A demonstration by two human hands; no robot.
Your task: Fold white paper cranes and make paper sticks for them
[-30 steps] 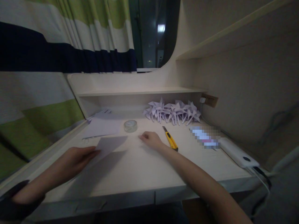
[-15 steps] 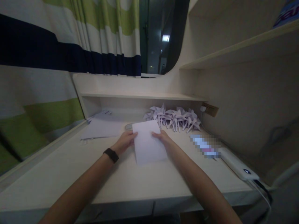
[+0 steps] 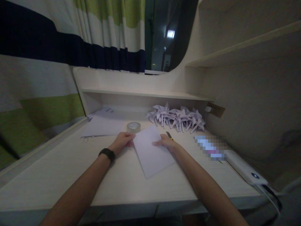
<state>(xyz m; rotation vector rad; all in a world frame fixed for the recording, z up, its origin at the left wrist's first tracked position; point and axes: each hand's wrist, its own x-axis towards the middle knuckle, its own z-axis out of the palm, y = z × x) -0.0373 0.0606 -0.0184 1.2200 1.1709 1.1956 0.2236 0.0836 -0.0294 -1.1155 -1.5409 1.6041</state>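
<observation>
A white sheet of paper (image 3: 150,157), tilted with its lower corner toward me, is held above the desk between both hands. My left hand (image 3: 123,140) pinches its upper left edge. On the right side, my right hand (image 3: 166,141) grips it with the thumb lying on top and the other fingers hidden beneath. Just behind the paper sits a roll of clear tape (image 3: 133,126). A box cutter (image 3: 169,135) with a yellow part shows beyond my right hand, partly covered by it.
Several paper pinwheels (image 3: 180,117) are heaped at the back. A stack of white paper (image 3: 103,125) lies at the back left. To the right are a blurred-out phone (image 3: 210,147) and a long white power strip (image 3: 244,169) with cables. A low shelf (image 3: 141,93) overhangs the desk's rear.
The paper has turned, its near end swinging toward the right and closer to me. The tape roll and box cutter have come into fuller sight. The whole view has shifted slightly.
</observation>
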